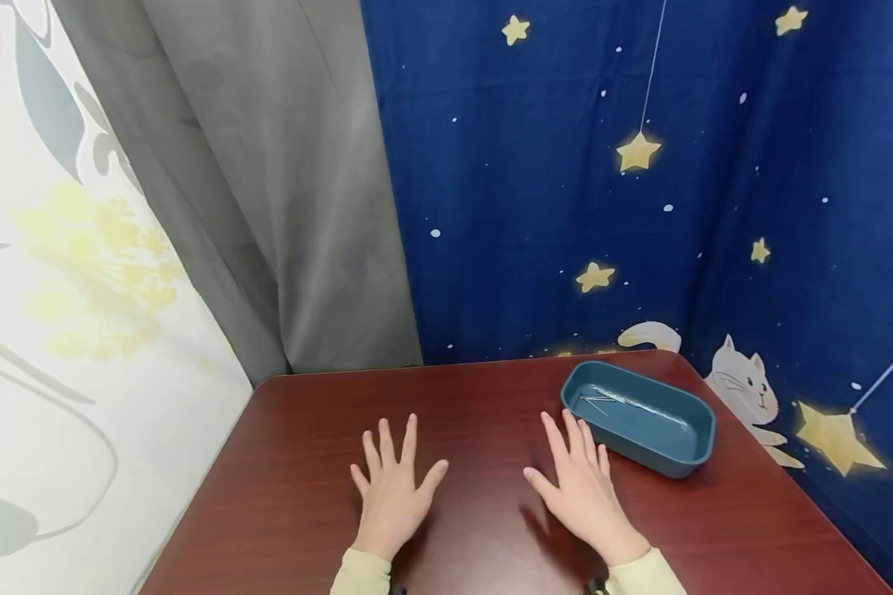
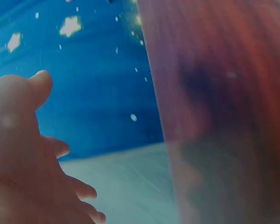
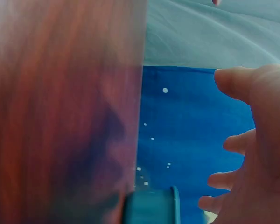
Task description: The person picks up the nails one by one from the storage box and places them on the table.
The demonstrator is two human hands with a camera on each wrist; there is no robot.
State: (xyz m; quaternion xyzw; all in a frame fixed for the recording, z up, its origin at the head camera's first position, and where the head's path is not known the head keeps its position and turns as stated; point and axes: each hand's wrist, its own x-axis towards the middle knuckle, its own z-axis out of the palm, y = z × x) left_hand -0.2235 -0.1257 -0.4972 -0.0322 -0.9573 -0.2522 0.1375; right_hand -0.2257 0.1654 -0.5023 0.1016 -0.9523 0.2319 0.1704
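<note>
Both hands lie flat with fingers spread on the worktop [image 1: 305, 512], left hand [image 1: 393, 489] and right hand [image 1: 584, 487] holding nothing. Just right of the right hand sits the teal tray [image 1: 686, 459] with thin needles [image 1: 616, 402]; a careless reach could prick fingers.

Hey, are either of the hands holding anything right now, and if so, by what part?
Nothing is held. The left hand and right hand lie flat, fingers spread, on the table. The blue tray sits untouched beside the right hand.

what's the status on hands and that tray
Left hand and right hand flat on table, open. Blue tray beside right fingertips. Nothing between.
</note>
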